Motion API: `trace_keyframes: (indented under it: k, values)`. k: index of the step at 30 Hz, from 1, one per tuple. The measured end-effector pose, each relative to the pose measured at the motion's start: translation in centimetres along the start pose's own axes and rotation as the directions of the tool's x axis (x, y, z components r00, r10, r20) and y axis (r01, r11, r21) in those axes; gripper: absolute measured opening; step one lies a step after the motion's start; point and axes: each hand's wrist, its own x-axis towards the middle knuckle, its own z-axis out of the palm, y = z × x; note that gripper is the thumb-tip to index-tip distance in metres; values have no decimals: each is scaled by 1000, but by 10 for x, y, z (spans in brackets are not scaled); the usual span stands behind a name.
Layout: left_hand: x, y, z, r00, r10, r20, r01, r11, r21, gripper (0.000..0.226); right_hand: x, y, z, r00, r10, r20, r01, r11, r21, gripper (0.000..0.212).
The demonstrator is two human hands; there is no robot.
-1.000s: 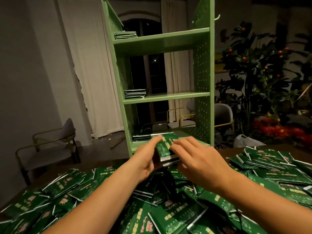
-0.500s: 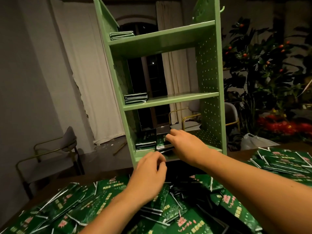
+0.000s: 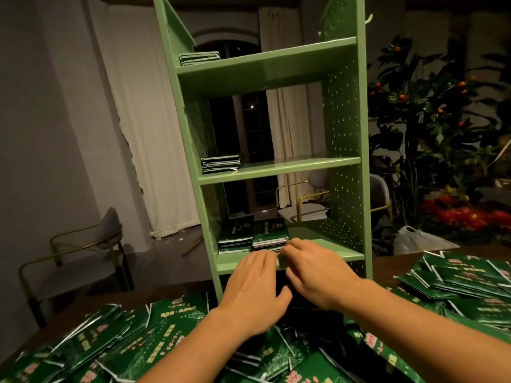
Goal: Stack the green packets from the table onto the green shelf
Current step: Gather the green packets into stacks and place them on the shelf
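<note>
Both hands meet at the near edge of a short stack of green packets (image 3: 269, 239) on the green shelf's (image 3: 318, 251) lowest tier: left hand (image 3: 255, 288) flat with fingers straight, right hand (image 3: 318, 268) fingertips against the stack. Squaring it flush beside the neighbouring stack (image 3: 236, 240) would likely steady later layers. Loose packets (image 3: 132, 344) cover the near table; their print is unreadable.

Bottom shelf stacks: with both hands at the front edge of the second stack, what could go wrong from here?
1. The second stack sits tight against the first stack; a sideways nudge from the left hand or right hand could skew both.
2. Its front edges look uneven, so the top packets may slide off as the fingers withdraw.
3. The loose packets piled on the table below the forearms could be swept aside.
</note>
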Motion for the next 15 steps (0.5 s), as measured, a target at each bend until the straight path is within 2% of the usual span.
trace_keyframes:
  k: [5, 9, 15]
  values:
    - [13, -5, 2, 998, -15, 61, 15, 1000, 3, 56, 11, 6, 6, 997, 49, 60, -51, 998, 33, 27]
    - [14, -3, -2, 997, 12, 81, -10, 1000, -18, 61, 14, 5, 3, 996, 75, 50, -78, 995, 57, 26]
    - [-10, -4, -14, 999, -42, 6, 42, 996, -73, 38, -9, 0, -22, 996, 88, 10, -88, 993, 73, 24]
